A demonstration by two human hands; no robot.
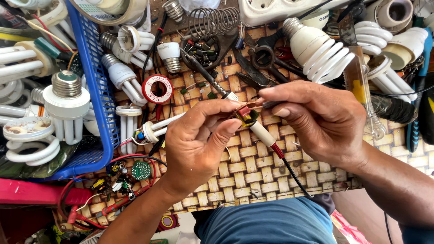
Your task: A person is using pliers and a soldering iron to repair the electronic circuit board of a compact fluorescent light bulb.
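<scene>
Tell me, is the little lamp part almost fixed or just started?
Somewhere in the middle, I think. Already opened: a loose bulb base and bare round circuit boards lie on the woven table. In hand: the left hand pinches a small yellow and red component while the right hand holds a cream-handled tool against it. Left: many spiral bulbs wait around.
</scene>
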